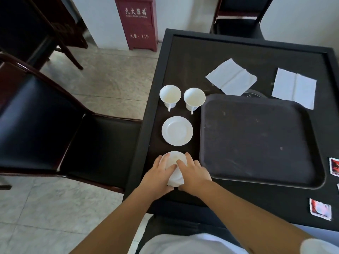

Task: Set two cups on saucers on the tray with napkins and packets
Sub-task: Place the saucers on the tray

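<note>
Both hands are on the near saucer (175, 168) at the table's left front edge. The left hand (159, 176) wraps its left rim, fingers over the top and thumb at the near edge; the right hand (194, 174) grips the right rim the same way, index finger stretched across the white surface. The saucer looks tilted, near edge dipping between the thumbs, though whether it is clear of the table I cannot tell.

Just beyond it, the second saucer (177, 130) lies flat and untouched. Past that stand two white cups side by side, the left cup (170, 95) and the right cup (194, 99), both upright, mouths open, handles pointing back toward the person.

To the right, the dark tray (256, 140) sits with nothing on it, its left rim just beside the saucers and the right cup. Behind it lie two white napkins, unfolded and creased: the left napkin (231, 79) with its near corner at the tray's far rim, the right napkin (294, 88) near the far right corner.

Right of the tray, two red-and-white packets: the far packet (334, 166), cut off by the frame, and the near packet (320, 208) by the front edge.

All of this is on a black table (183, 57), with a black-seated chair (55, 114) to the left and a red cabinet (136, 22) at the wall.
</note>
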A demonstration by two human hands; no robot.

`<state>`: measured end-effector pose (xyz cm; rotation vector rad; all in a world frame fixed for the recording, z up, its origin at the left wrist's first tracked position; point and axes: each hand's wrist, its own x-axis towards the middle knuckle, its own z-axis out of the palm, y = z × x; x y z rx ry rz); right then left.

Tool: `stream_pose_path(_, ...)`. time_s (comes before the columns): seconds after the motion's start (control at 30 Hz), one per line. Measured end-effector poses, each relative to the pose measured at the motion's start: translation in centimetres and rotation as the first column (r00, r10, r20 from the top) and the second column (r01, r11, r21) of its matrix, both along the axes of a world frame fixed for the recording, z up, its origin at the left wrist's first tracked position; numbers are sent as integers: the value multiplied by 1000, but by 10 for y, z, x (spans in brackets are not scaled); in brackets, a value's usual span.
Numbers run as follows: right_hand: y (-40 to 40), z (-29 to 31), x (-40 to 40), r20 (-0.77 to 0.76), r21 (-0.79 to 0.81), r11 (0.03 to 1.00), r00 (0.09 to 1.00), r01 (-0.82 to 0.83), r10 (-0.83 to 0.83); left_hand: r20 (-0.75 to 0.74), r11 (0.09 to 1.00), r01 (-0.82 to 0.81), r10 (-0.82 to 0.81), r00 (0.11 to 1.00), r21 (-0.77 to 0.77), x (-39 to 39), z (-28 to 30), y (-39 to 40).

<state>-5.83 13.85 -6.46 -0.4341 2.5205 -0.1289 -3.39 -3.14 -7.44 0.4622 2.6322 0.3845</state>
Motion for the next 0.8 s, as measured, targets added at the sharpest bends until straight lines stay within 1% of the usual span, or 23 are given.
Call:
stream_pose_path(0.13,4,-2,0,-15,-50,999,1000,-20,19,-13,1000,-17,17,1000,14,0,1,2)
stream_pose_path(0.27,15,4,1,-15,-122,991,998,-56,55,12,998,-46,46,999,32,5,7,5)
stream_pose_path(0.4,37,16,4,-26,-200,977,997,-71,68,-32,997,-68,69,997,35,14,21,18)
stream_pose_path(0.63,105,38,6,-10,-249,968,999,-40,38,-87,997,-54,59,994,59,18,43,80)
stream_pose_path(0.8,170,45,3,11,-237,971,999,34,-33,-63,996,8,-3,998,85,-2,52,142)
